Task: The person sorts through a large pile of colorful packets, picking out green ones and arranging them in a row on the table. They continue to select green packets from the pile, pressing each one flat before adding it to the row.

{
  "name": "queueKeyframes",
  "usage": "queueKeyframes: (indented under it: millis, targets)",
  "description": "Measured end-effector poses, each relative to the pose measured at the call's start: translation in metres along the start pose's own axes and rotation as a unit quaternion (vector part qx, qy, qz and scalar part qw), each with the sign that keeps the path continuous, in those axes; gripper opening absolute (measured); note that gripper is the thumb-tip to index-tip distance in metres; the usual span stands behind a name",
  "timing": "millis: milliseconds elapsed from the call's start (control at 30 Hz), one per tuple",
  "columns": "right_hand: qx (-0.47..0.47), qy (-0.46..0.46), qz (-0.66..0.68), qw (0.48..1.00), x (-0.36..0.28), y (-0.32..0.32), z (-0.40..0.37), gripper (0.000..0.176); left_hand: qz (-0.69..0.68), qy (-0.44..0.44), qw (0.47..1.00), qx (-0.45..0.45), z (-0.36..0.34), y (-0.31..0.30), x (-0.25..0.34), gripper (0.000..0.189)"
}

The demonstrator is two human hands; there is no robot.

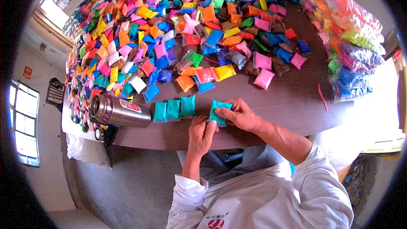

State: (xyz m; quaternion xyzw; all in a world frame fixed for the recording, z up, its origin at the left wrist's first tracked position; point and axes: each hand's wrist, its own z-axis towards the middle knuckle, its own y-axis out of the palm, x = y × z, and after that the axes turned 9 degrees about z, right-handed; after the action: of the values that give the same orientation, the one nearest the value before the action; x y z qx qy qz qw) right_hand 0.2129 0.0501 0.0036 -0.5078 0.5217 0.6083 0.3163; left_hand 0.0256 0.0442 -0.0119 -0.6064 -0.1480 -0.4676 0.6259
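Note:
Both hands hold one teal packet [218,113] at the near edge of the dark brown table [292,101]. My right hand [238,114] pinches the packet from the right and top. My left hand [201,135] touches its lower left side from below. Just to the left, three more teal packets [174,109] lie side by side in a row on the table.
A steel thermos flask [118,111] lies on its side left of the teal row. Several small coloured packets [178,38] cover the far part of the table. Clear bags full of packets [354,51] are stacked at the right. A window [23,123] is at the left.

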Motion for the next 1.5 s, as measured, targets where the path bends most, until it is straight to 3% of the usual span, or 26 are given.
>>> queueKeyframes:
  millis: [333, 433, 600, 933, 1033, 1233, 1300, 1500]
  targets:
    - [-0.034, -0.021, -0.03, 0.999, 0.004, -0.001, 0.001, 0.026, -0.009, -0.008, 1.0, 0.007, 0.0, 0.002, -0.002, 0.044]
    - [-0.036, -0.018, 0.019, 0.999, 0.003, 0.001, 0.001, 0.027, -0.034, -0.034, 0.999, 0.012, 0.0, 0.001, 0.001, 0.044]
    - [-0.024, -0.006, -0.009, 1.0, 0.007, -0.003, 0.001, 0.028, -0.001, 0.015, 1.0, 0.018, 0.0, -0.002, -0.001, 0.04]
    - [-0.045, -0.012, -0.019, 0.999, 0.009, -0.002, 0.003, 0.028, -0.032, -0.008, 0.999, 0.0, 0.0, -0.002, -0.003, 0.039]
    - [-0.051, -0.023, -0.01, 0.998, 0.007, -0.001, 0.003, 0.025, -0.038, -0.035, 0.999, -0.008, 0.0, -0.004, 0.002, 0.039]
    - [-0.08, -0.075, -0.015, 0.994, 0.001, 0.003, 0.001, 0.023, -0.009, 0.001, 1.0, 0.002, 0.0, -0.004, 0.001, 0.038]
    - [-0.05, 0.019, 0.009, 0.999, -0.003, 0.003, -0.002, 0.025, -0.039, -0.028, 0.999, 0.003, 0.0, -0.005, 0.005, 0.037]
    - [-0.051, 0.023, -0.015, 0.998, 0.001, -0.001, -0.001, 0.026, -0.034, -0.026, 0.999, 0.013, 0.0, -0.003, 0.001, 0.034]
